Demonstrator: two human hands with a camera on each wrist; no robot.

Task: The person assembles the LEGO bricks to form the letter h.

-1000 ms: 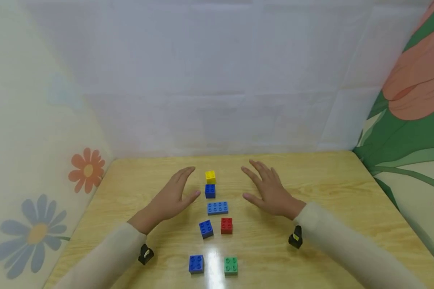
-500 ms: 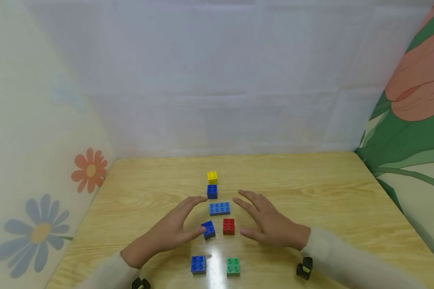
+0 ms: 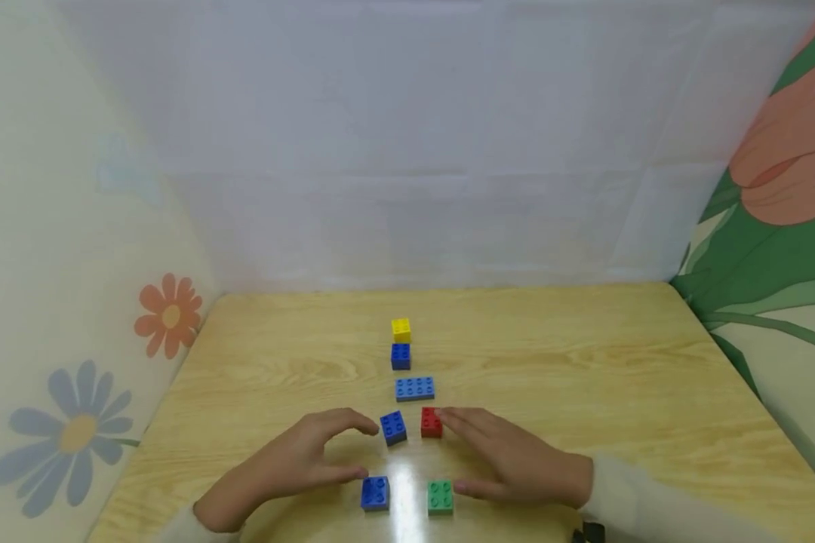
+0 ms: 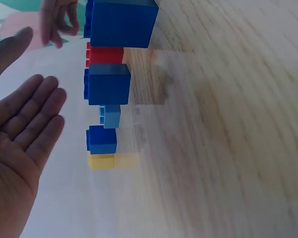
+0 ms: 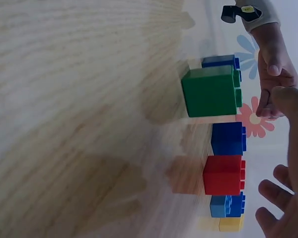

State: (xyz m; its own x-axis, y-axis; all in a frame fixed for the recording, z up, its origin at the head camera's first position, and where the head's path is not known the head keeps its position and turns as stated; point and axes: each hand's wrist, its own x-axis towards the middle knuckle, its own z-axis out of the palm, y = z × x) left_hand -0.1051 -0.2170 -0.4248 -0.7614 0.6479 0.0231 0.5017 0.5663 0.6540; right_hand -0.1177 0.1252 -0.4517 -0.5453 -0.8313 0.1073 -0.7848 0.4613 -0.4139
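Observation:
Several toy bricks lie on a wooden table (image 3: 584, 362). A yellow brick (image 3: 401, 329) is farthest, then a small blue brick (image 3: 401, 356), a long light-blue brick (image 3: 414, 388), a blue brick (image 3: 393, 427) beside a red brick (image 3: 431, 422), and nearest a blue brick (image 3: 375, 493) beside a green brick (image 3: 439, 497). My left hand (image 3: 299, 460) hovers open left of the blue bricks, thumb by the near blue one. My right hand (image 3: 509, 460) is open, fingertips at the red brick, thumb by the green brick (image 5: 211, 91). Neither holds anything.
White panels close off the back; a flower-printed wall (image 3: 75, 422) stands on the left and a tulip-printed one (image 3: 774, 196) on the right. The table's far half beyond the yellow brick is bare wood.
Both hands have drawn back toward me, from beside the yellow and small blue bricks to the near rows. No brick has moved.

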